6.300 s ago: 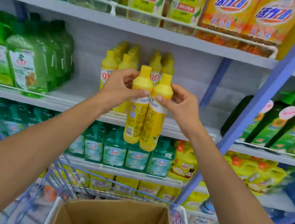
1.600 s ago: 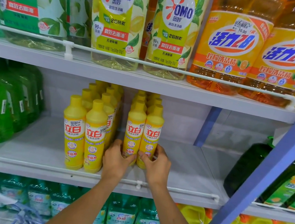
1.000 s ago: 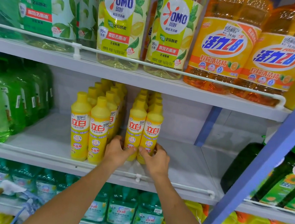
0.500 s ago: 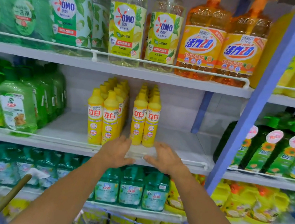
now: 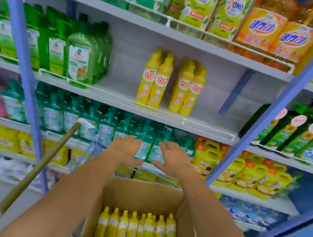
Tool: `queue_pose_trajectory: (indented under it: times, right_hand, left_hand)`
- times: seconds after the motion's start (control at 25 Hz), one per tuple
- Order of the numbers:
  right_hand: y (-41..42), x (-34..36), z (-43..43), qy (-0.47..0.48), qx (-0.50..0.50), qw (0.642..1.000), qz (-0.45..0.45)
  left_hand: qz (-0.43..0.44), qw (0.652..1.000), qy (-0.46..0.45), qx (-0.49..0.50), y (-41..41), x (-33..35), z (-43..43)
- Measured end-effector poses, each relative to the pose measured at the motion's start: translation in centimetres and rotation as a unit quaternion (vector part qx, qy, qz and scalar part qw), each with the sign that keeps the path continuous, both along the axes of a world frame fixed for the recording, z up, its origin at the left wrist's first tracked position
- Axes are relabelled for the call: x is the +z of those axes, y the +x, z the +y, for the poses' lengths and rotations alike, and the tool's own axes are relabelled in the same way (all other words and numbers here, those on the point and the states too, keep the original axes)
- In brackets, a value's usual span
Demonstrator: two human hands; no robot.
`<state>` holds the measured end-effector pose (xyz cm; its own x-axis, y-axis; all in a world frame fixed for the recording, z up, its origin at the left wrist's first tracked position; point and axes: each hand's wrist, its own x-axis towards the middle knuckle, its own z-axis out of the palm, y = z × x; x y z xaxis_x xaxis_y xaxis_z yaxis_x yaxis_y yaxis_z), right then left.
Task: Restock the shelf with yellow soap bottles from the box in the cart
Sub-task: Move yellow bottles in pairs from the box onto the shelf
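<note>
Showing smooth, glossy yellow plastic in the soap bottles (image 5: 135,232) at lower middle, sitting in a matt brown cardboard box (image 5: 138,196). Showing matt white painted metal in the shelf (image 5: 119,89) at centre, thin white wire in its rail (image 5: 211,129), dull wood in the handle (image 5: 40,165) at lower left.

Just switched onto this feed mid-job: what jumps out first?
The left hand and right hand, both open and empty, hover at centre frame above the cardboard box, which holds a row of yellow soap bottles at the bottom. Higher up, on the middle shelf, matching yellow bottles stand in two double rows with bare shelf either side.
</note>
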<state>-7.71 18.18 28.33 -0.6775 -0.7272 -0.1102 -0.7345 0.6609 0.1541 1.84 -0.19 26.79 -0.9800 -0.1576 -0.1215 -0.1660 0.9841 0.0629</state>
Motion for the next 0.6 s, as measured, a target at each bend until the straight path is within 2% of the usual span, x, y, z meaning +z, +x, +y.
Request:
queue_pose_trajectory:
  times: [0.28, 0.6]
  right_hand:
    - [3.0, -7.1, 0.1, 0.015, -0.012, 0.998, -0.058]
    - [1.8, -21.1, 3.9, 0.034, -0.053, 0.979, -0.195]
  left_hand:
    - [-0.042, 0.999, 0.028, 0.004, 2.6, -6.2, 1.4]
    - [-0.175, 0.981, 0.072, 0.04, 3.0, -19.1, 4.1]
